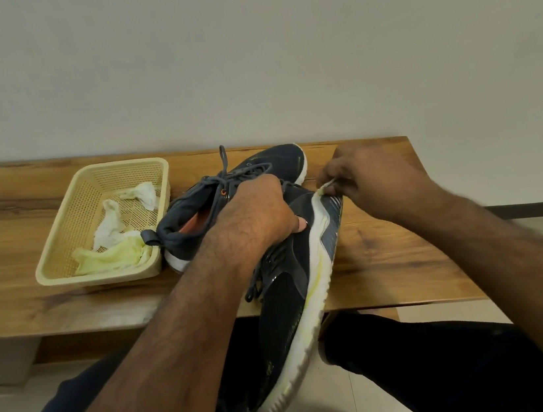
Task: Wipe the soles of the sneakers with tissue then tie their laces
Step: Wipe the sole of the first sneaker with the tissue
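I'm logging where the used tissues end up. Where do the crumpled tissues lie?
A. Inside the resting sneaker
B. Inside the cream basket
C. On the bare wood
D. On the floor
B: several crumpled tissues lie within the basket, left of the resting sneaker on the table.

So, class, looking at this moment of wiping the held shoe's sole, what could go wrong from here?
The right hand pinches only a small scrap of tissue at the sole's edge; it may tear or slip out.
The held shoe is tilted, half off the bench, gripped by the left hand alone; it could slide and fall.
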